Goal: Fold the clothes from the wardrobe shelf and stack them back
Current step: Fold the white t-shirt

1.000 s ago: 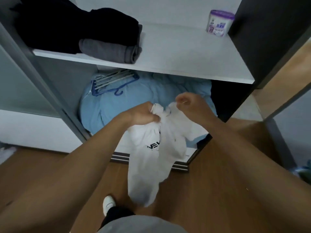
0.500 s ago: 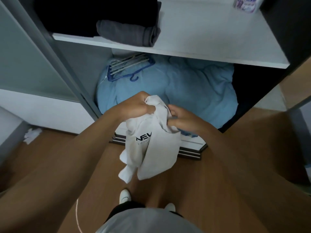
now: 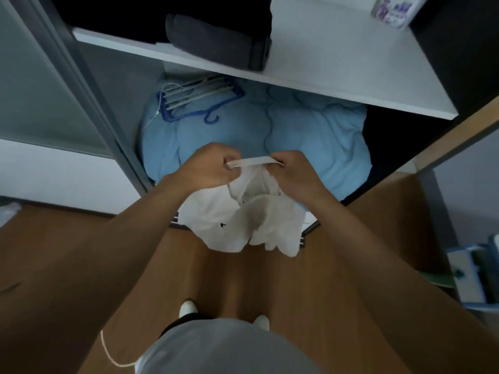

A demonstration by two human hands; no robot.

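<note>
A: What stands on the upper shelf [image 3: 337, 63], from the left side?

B: First a black pile [image 3: 121, 14], too dark to see its folds. Just beside it, to the right, lies a grey garment [image 3: 216, 47]. It is folded into a thick, rounded block and reaches the front edge of the shelf. Well apart, at the far right, stands a small round tub [image 3: 391, 12], white and purple. Its label is too blurred to read.

A: And the lower compartment [image 3: 127, 85]?

B: A light blue quilt [image 3: 310, 136] fills it, soft and puffy, with stitched seams. On its left part lie some hangers [image 3: 197, 101], thin grey bars and one blue frame with a hook.

A: Where is the piece being folded?

B: The white garment [image 3: 243, 220] is in the air, in front of the lower compartment and above the wooden floor [image 3: 67, 252]. It touches no shelf. The cloth looks thin and limp, and it hangs in loose bunches. A small black mark shows on it.

A: How do the hands hold it?

B: The left hand [image 3: 213, 168] pinches one end of a flat band at the top edge of the garment, with the fingers curled. The right hand [image 3: 294, 174] pinches the other end in the same way. The band is stretched straight between them. If it is a collar or a hem, I cannot tell.

A: Something more at the right?

B: A box [image 3: 469, 276], white and light blue, stands on the floor at the frame edge. It is blurred, so I cannot see what is in it.
</note>
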